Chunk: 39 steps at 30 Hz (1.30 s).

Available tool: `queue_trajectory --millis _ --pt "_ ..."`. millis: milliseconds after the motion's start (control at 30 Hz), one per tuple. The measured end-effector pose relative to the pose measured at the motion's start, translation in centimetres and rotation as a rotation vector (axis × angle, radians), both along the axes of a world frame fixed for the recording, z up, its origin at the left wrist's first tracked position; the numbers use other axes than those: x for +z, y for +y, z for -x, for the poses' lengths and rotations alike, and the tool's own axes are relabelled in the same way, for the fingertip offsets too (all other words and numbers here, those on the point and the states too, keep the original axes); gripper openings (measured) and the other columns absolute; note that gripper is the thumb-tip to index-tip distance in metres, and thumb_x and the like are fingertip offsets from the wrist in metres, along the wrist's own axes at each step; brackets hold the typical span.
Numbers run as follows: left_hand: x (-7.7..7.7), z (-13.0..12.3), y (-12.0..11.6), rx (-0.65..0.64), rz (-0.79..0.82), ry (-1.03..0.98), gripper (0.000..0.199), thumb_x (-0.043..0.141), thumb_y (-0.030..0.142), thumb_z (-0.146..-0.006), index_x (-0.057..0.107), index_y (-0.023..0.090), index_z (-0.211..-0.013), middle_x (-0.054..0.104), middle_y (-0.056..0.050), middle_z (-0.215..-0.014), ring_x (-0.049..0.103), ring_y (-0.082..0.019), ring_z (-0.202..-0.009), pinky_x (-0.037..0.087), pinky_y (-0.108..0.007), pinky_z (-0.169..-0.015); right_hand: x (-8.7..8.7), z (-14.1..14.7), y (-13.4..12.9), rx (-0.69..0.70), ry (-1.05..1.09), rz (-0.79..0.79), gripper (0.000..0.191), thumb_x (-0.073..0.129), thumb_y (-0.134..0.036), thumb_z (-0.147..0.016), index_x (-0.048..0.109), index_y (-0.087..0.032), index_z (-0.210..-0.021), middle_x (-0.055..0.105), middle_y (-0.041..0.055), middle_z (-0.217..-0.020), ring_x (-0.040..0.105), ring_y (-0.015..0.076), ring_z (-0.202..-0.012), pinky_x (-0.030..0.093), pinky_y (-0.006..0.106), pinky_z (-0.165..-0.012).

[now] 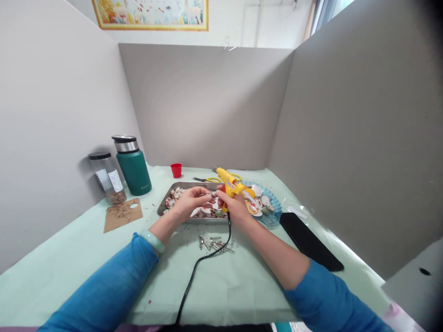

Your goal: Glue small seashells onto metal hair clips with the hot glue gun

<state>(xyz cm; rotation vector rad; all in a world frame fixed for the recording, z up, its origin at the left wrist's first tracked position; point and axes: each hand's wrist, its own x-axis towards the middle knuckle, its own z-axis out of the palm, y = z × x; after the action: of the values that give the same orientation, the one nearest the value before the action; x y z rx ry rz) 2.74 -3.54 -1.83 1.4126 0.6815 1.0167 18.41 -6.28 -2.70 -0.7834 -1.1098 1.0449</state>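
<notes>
My right hand (236,207) is wrapped round a yellow hot glue gun (226,177), its nozzle pointing up and away, with a clear glue stick out of the back and a black cord running down towards me. Close beside it, the fingertips of my left hand (194,200) are pinched on a small thing too tiny to make out. Both hands are over a metal tray (169,190) of assorted seashells (204,212). Nearer to me lies a loose pile of silver metal clips (212,243), with the cord crossing it.
A blue scalloped plate (275,207) of shells stands right of the tray, beside a black flat slab (311,242). Left are a green bottle (134,171), a clear jar (109,180) and a brown card (121,216). Behind are a red cup (176,170) and yellow-handled scissors (211,180).
</notes>
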Motion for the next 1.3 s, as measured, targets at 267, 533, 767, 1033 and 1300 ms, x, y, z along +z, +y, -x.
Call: queue_trajectory --millis 267,533,767,1033,1300 --pt "0.11 -0.16 -0.19 0.014 -0.022 0.002 0.031 0.078 0.024 -0.063 0.056 0.013 -0.083 0.065 -0.001 -0.071 0.065 -0.014 -0.068 0.052 -0.028 -0.067 0.28 0.00 -0.26 -0.006 -0.025 -0.010 0.023 0.067 -0.027 -0.067 0.056 -0.019 -0.085 0.051 -0.0055 -0.056 0.047 0.0090 -0.045 0.039 0.023 -0.045" --pt "0.03 -0.36 -0.20 0.010 -0.065 -0.004 0.030 0.077 0.022 -0.063 0.056 0.013 -0.082 0.065 -0.001 -0.075 0.064 -0.014 -0.069 0.053 -0.029 -0.066 -0.47 0.01 0.33 0.049 -0.017 -0.010 0.031 0.070 -0.031 -0.065 0.056 -0.018 -0.090 0.053 -0.0047 -0.062 0.048 0.0088 -0.049 0.040 0.022 -0.045" --pt "-0.10 -0.24 -0.10 0.013 -0.154 0.023 0.025 0.073 0.025 -0.069 0.058 0.013 -0.085 0.064 -0.005 -0.089 0.062 -0.013 -0.075 0.052 -0.028 -0.067 -0.49 0.00 0.23 0.065 -0.019 -0.011 0.033 0.070 -0.031 -0.066 0.056 -0.018 -0.091 0.054 -0.0052 -0.062 0.048 0.0083 -0.050 0.040 0.021 -0.045" --pt "-0.29 -0.34 0.00 0.031 -0.240 0.022 0.029 0.072 0.024 -0.070 0.058 0.015 -0.093 0.062 -0.006 -0.100 0.060 -0.015 -0.084 0.050 -0.027 -0.070 -0.29 0.11 0.07 0.049 -0.023 -0.016 0.031 0.070 -0.032 -0.065 0.055 -0.018 -0.089 0.053 -0.0051 -0.061 0.047 0.0084 -0.049 0.040 0.021 -0.045" --pt "-0.64 -0.58 0.25 0.039 -0.241 0.024 0.038 0.074 0.022 -0.067 0.056 0.015 -0.099 0.059 -0.007 -0.103 0.060 -0.013 -0.079 0.051 -0.026 -0.066 0.04 0.12 -0.11 0.016 -0.124 0.005 0.029 0.065 -0.028 -0.066 0.054 -0.018 -0.091 0.051 -0.0062 -0.059 0.046 0.0085 -0.048 0.039 0.022 -0.045"
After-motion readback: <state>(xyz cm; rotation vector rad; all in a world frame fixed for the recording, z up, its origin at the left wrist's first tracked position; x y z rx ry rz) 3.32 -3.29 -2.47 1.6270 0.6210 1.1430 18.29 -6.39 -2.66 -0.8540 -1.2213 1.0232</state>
